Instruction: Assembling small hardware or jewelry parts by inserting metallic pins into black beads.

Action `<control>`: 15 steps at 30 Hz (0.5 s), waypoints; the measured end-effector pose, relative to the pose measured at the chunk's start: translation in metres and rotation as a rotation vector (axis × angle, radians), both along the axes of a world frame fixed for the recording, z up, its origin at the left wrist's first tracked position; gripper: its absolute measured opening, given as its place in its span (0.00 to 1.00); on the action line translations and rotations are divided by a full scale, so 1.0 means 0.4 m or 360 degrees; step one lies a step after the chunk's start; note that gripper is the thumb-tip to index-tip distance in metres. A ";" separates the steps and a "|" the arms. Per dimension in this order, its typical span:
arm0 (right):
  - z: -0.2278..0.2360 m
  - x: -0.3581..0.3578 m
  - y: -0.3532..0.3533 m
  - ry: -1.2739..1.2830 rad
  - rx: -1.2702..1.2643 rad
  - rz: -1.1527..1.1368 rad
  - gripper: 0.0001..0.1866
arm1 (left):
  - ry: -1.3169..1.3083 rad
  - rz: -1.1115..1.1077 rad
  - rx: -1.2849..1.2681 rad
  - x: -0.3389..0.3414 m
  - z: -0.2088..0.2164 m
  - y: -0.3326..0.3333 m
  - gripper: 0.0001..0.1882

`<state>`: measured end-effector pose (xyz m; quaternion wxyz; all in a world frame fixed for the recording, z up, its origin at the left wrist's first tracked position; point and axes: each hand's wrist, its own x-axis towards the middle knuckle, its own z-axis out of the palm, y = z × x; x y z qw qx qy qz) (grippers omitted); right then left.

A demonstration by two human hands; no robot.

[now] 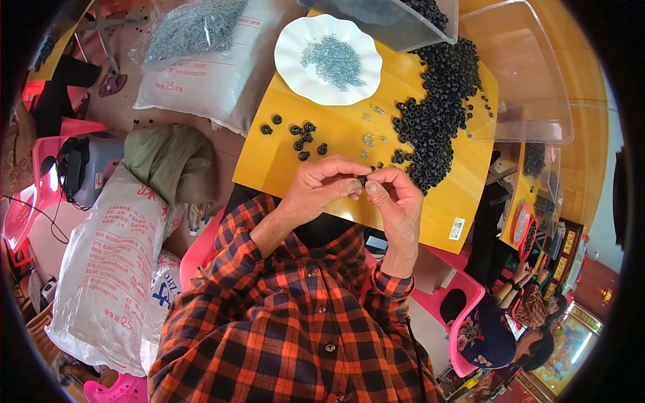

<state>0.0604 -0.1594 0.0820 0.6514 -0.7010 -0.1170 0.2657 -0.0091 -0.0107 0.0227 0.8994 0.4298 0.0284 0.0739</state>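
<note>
At nine o'clock, a large white woven sack (107, 269) leans beside a pink plastic chair (201, 248), with an olive-green cloth bundle (171, 161) resting on its top. At eleven o'clock a clear plastic bag (191, 27) full of small silvery screws lies on another white sack (222, 80).

Toward the centre, the yellow wooden board (336, 144) serves as the work surface. On its near left part sits a loose cluster of finished black pieces (299, 134), a few apart from one another. At twelve o'clock a white scalloped plate (292, 47) holds a small heap of silvery screws (334, 60).

Just below centre, the left hand (319, 188) and the right hand (396, 198) meet fingertip to fingertip above the board's near edge. Both hands are pinched shut, thumb against forefinger, on one small black rubber ring (363, 181) held between them; it is too small to tell whether a screw sits in it. The sleeves are an orange and black plaid shirt (295, 322).

A few stray screws (369, 138) lie on the board between the finished pieces and the big pile of black rubber rings (440, 114), which spreads from one o'clock down toward the hands. At one o'clock a clear plastic tub (390, 20) holds more black rings, and at two o'clock an empty-looking clear plastic lid or tray (531, 87) overlaps the board's right edge. At four o'clock other people sit at another table.
</note>
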 end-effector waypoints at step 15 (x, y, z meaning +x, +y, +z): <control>-0.040 -0.095 -0.023 0.0478 0.0261 -0.0249 0.07 | 0.0000 -0.0496 0.0033 -0.021 -0.023 0.046 0.08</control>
